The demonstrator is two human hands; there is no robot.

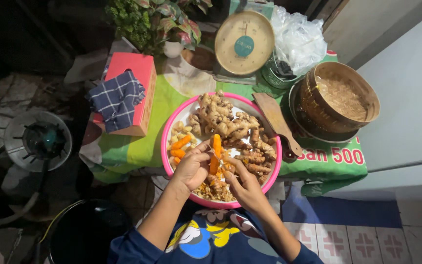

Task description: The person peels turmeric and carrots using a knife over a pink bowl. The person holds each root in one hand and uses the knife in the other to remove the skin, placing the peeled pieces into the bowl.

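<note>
The left hand (190,168) is closed on an orange peeled root (216,154) above the pink basin (164,142). The right hand (244,185) pinches a small blade, barely visible. Strokes look safest directed away from the fingers, shallow.

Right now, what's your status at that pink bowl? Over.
Left hand grips peeled orange root. Right hand works at it, tool unclear. Both over pink bowl of ginger. Nothing blocking.
</note>
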